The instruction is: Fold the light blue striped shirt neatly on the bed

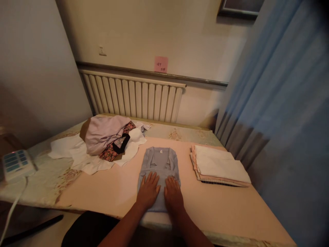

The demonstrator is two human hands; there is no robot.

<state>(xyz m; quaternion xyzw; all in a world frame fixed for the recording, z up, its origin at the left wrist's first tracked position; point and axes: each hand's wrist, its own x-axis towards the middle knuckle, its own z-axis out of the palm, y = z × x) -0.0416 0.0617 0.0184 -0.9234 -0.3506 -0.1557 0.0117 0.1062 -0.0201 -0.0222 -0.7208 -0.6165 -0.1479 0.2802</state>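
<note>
A grey-blue shirt (161,159), folded into a neat rectangle with its collar at the far end, lies in front of me on a pink cloth (115,192). Flat on the left half of the shirt rests my left hand (149,190), its fingers stretched out. My right hand (173,193) presses on the right half in the same way, fingers extended and pointing away from me. Neither hand grips anything. A strip of the shirt shows between them, and its lower side edges are partly hidden under my hands.
To the right sits a stack of folded clothes (218,163), white on top. A loose heap of clothes (105,133) lies at the back left. A white power strip (19,164) with a cord is at the far left. Behind are a radiator (133,96) and a blue curtain (277,120).
</note>
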